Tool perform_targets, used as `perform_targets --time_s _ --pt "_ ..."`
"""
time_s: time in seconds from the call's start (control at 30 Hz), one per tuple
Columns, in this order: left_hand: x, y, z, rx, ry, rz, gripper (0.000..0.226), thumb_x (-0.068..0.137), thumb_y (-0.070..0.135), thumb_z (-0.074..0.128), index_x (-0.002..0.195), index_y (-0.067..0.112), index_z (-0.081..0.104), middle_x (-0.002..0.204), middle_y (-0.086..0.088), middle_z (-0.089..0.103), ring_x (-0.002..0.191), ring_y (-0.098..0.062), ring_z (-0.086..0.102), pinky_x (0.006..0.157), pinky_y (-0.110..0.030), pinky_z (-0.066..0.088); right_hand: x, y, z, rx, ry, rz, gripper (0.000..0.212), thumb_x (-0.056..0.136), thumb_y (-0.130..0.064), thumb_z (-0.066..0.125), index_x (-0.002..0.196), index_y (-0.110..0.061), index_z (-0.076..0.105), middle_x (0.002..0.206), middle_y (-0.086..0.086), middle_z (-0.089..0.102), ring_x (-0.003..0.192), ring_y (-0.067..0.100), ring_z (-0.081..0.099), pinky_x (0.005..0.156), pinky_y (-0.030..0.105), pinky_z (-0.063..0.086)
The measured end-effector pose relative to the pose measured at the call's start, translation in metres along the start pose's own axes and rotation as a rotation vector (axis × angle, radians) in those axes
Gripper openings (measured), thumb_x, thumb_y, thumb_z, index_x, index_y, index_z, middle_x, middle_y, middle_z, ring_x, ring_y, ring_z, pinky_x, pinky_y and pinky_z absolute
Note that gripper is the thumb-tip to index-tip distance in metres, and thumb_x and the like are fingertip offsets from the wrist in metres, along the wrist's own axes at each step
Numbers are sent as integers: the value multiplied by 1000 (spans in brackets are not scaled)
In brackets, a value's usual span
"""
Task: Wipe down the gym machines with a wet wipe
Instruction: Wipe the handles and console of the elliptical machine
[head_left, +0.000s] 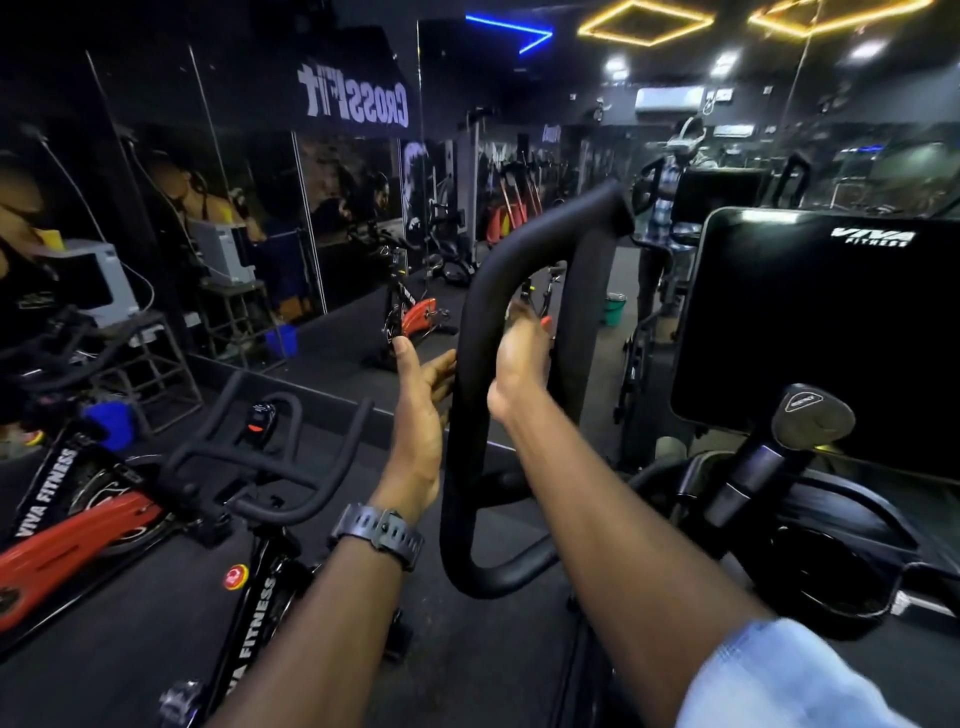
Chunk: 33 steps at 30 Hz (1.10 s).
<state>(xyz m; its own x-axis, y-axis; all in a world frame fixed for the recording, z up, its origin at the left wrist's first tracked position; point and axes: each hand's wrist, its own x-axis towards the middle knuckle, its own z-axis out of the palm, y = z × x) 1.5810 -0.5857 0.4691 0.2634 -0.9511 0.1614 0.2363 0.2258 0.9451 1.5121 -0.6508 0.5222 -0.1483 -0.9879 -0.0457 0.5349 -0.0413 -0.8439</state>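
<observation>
The right hand is inside the loop of the black handlebar, raised with its fingers reaching up toward the inner edge of the bar; whether they hold anything I cannot tell, since the fingertips are blurred and no wet wipe shows plainly in it. The left hand stands just outside the same bar, palm turned inward, fingers straight and spread with the tips touching or nearly touching the outer edge, holding nothing. A dark watch sits on the left wrist, and a pale blue sleeve covers the right upper arm. The bar thus lies between the two hands, rising in a long curved loop from the base of the machine to a bend above the right hand. To wipe it well, I would judge that the left hand should steady the bar while the right wraps the wipe round the tube and draws it along the full curve, turning the wrist so the back of the bar gets covered too, not just the near face. To the right stands the machine's dark console, marked with a brand name, and below it a grey knob. To the left is a red and black spin bike, with mirrors on the wall behind
</observation>
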Motion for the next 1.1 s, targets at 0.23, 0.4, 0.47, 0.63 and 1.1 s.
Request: perform_targets --time_s 0.23,0.4,0.47,0.63,1.1 --pt "-12 -14 -4 43 36 3 76 99 68 10 130 27 65 119 7 71 117 -9 62 91 -25 46 -18 60 -41 -335 -17 140 33 89 -21 40 110 -23 65 104 6 70 101 30 67 88 48 57" --pt "-17 -30 -13 48 40 -17 75 98 68 12 128 24 65 116 7 73 110 -8 67 86 -22 48 -43 52 -49 -873 23 -685 45 97 2 42 140 -10 50 134 10 60 121 23 57 101 27 43" --pt "-25 -43 -20 69 47 -38 77 90 74 16 125 26 66 115 9 73 109 -4 67 88 -21 48 -44 79 -77 -1082 -88 -1010 48 96 5 45 143 -1 45 143 17 52 129 25 53 105 29 45" --pt "-46 -73 -30 76 75 -99 65 99 65 16 125 27 63 112 9 75 108 1 67 88 -15 51 -43 114 -138 -1447 -303 -1568 32 104 -12 41 116 -14 72 121 3 69 115 29 62 92 40 50" --pt "-67 -113 -47 57 108 -151 67 104 58 16 109 21 72 107 1 77 104 -8 71 89 -21 52 -43 127 -133 -1526 -473 -1661 4 88 -22 66 87 -24 70 81 -7 60 86 20 58 74 39 33"
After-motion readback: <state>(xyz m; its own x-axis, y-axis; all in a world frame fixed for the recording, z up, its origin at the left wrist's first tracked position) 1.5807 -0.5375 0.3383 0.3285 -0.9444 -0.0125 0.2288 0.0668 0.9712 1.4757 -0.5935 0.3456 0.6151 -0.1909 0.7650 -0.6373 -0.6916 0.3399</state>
